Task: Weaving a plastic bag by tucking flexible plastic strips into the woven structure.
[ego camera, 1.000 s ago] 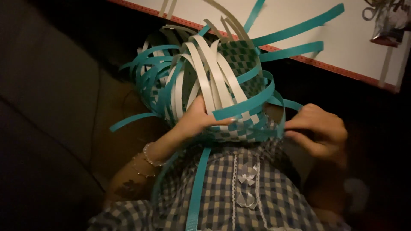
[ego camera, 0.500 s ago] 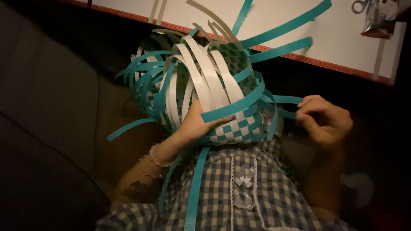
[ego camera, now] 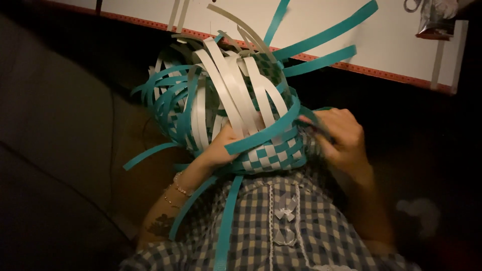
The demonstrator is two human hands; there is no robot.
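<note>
Basket (ego camera: 236, 120) at centre, resting against the person's chest, above the shirt (ego camera: 281, 226). Left hand (ego camera: 226, 145) inside the basket's opening, among the loose strips (ego camera: 236, 95). Right hand (ego camera: 339, 138) on the basket's right side, touching its woven wall. Board (ego camera: 381, 45) behind the basket, across the top. Packet (ego camera: 432, 20) on the board's far right corner. Cushion (ego camera: 50, 150) to the left.

Half-woven teal-and-white strip basket (ego camera: 236, 120) — on lap, loose strips splayed outward.
</note>
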